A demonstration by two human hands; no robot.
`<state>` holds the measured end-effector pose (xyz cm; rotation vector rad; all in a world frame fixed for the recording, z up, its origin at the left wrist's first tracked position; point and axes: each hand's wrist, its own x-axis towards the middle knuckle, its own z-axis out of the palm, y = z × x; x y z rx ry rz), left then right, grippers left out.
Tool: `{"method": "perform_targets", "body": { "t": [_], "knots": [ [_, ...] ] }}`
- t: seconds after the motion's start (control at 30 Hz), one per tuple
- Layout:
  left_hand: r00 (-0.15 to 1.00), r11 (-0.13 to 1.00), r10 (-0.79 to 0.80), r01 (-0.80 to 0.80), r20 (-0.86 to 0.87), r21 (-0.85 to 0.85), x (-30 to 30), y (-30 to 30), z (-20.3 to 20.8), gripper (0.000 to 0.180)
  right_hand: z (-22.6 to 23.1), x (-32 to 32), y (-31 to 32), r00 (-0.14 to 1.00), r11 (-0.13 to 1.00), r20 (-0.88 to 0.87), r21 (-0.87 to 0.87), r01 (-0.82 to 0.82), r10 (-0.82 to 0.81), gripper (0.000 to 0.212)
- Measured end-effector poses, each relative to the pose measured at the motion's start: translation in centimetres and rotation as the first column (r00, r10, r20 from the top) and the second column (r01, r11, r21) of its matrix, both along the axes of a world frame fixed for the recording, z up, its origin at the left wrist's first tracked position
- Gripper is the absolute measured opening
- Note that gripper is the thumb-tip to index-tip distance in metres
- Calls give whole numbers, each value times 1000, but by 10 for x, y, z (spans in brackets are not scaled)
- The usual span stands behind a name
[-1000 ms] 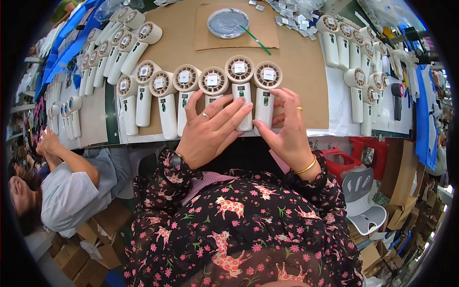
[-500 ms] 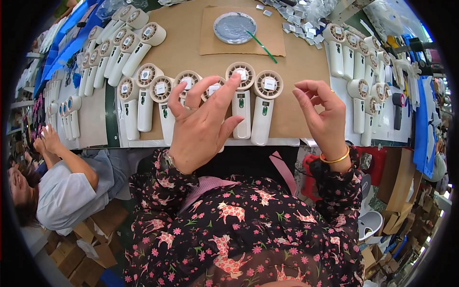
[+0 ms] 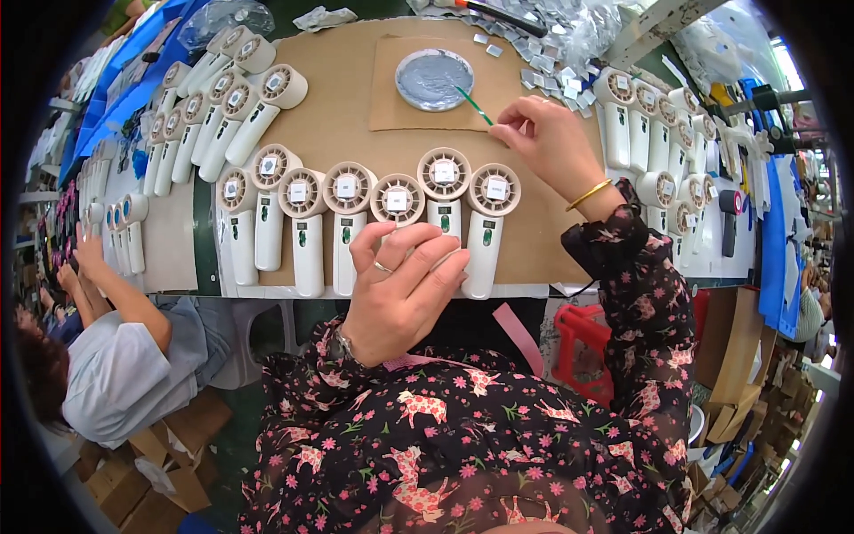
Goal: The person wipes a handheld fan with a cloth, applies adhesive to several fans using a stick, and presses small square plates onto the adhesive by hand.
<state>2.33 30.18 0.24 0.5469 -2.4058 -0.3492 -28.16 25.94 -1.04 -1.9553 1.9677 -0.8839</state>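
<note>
Evidently, our right hand is at the green stick, its far end in grey paste.
Our thumb and fingertips meet over the stick's near end, though we cannot tell whether they pinch it; our left hand curls loosely over the handles of two fans in the front row of seven handheld fans, and we cannot tell whether it grips any; beyond, we see the round dish of paste on a cardboard piece, small loose squares behind it, and more fans at both sides.
</note>
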Motion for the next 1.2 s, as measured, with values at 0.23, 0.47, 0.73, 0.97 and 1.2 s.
{"method": "perform_targets", "body": {
  "t": [0.23, 0.47, 0.73, 0.97, 1.2],
  "knots": [
    [1000, 999, 12, -13, 21, 45, 5, -1, -5, 35, -14, 2, -11, 995, 995, -94, 88, 40, -32, 23],
    [1000, 996, -4, 4, 1, 85, 3, 0, -11, 35, 8, 5, -7, 988, 988, -14, 28, 152, -151, 21],
    [999, 997, -35, 38, -41, 65, 1, 3, -11, 32, 7, -8, -18, 960, 981, 203, 9, 194, -191, 23],
    [998, 997, -40, 43, -48, 68, 2, 2, -14, 33, 10, -10, -18, 909, 961, 319, 154, 231, -270, 25],
    [998, 996, -41, 46, -52, 82, 1, 1, -19, 34, 13, -7, -21, 876, 942, 370, 249, 226, -308, 24]
  ]
}}
